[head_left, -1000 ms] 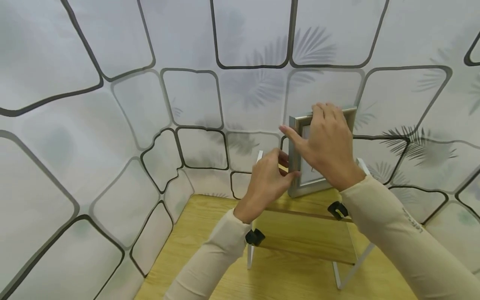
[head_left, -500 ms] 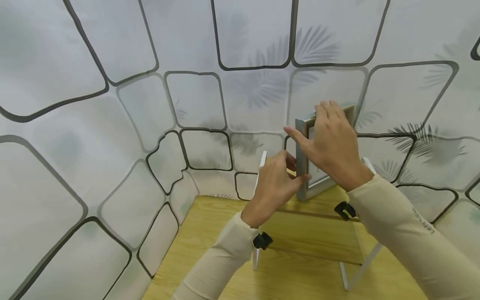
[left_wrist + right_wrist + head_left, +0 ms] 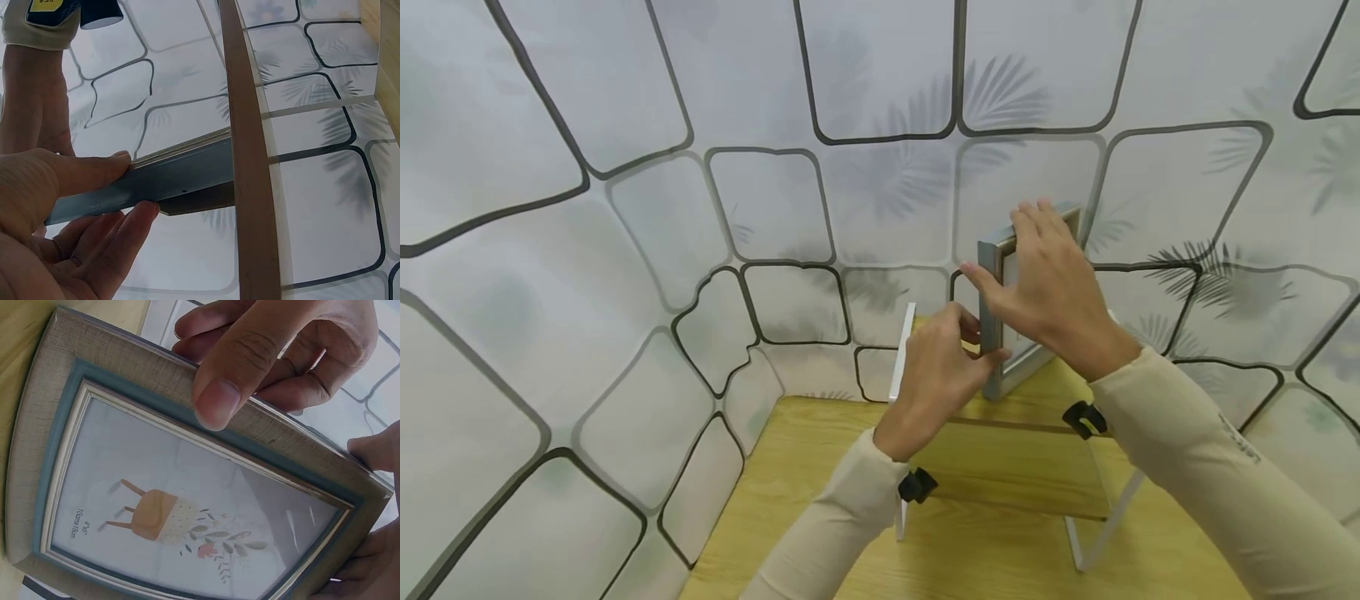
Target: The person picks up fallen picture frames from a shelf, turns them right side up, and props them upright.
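Note:
A picture frame [image 3: 991, 308] with a grey-blue side stands upright on the upper shelf [image 3: 1045, 404] of a small wooden rack. My left hand [image 3: 934, 379] pinches its left side low down, the thumb on the front and fingers behind, as the left wrist view shows on the frame's edge [image 3: 194, 172]. Over its top is my right hand [image 3: 1048, 287], fingers bent across the top edge and thumb stretched toward the left side. In the right wrist view the frame's front holds a print [image 3: 153, 515] of an orange chair shape with leaves and a flower.
Below the upper shelf is a lower wooden shelf [image 3: 1007, 471], carried by white metal legs [image 3: 904, 350]. The rack stands on a wooden tabletop [image 3: 820, 450]. Patterned wallpaper [image 3: 887, 192] closes in behind and at the left.
The picture frame has turned, its right end swinging back, so more of its left side shows. Both hands keep hold of it. The head view has shifted slightly.

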{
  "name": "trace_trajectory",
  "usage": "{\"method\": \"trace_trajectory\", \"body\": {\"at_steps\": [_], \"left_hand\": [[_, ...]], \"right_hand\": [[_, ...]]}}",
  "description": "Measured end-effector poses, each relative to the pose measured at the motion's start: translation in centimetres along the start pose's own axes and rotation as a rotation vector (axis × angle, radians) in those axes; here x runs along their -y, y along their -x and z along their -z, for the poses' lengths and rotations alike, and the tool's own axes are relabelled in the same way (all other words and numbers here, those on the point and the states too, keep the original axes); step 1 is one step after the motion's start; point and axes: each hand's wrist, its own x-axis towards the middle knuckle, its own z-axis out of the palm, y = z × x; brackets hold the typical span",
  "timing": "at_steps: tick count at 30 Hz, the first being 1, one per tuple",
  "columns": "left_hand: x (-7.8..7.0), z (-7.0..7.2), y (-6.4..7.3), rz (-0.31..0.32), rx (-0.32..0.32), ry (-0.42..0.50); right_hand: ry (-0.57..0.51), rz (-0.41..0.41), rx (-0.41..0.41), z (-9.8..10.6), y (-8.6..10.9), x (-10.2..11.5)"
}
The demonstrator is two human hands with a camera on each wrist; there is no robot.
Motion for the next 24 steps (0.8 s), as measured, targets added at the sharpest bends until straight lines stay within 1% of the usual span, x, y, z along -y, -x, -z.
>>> {"method": "trace_trajectory", "body": {"at_steps": [4, 7, 14, 20, 24], "left_hand": [[-0.2, -0.1, 0.2, 0.001, 0.0, 0.0], [-0.4, -0.2, 0.3, -0.012, -0.004, 0.005], [-0.9, -0.8, 0.3, -0.08, -0.022, 0.01], [-1.0, -1.0, 0.4, -0.096, -0.014, 0.05], [-1.0, -1.0, 0.4, -0.104, 0.005, 0.067]], "right_hand": [[-0.029, 0.018, -0.001, 0.1, 0.1, -0.2], [-0.053, 0.026, 0.012, 0.3, 0.2, -0.5], [-0.134, 0.031, 0.054, 0.9, 0.6, -1.3], [-0.154, 0.077, 0.017, 0.9, 0.7, -1.9], [-0.168, 0.111, -0.003, 0.7, 0.8, -2.4]]}}
